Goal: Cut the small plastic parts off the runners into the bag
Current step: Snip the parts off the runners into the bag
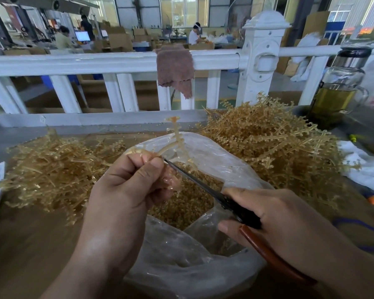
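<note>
Left hand: my left hand [125, 190] pinches a branching amber runner [177, 134] upright over the bag's mouth.
Right hand: my right hand [279, 216] grips red-handled snips [203, 184], the thin dark tip just beside my left fingers.
Bag: clear crinkled bag [225, 160] on the counter [30, 244], holding bead-like tan parts [188, 208].
Technique: I judge it best to cut flush at each nub, over the opening, clear of fingertips.
Piles: knobbly runners [268, 137] right, barer sticks [52, 165] left.

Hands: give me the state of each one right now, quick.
Left hand: closed, pinching a runner above the bag.
Right hand: closed, gripping the scissors.
</note>
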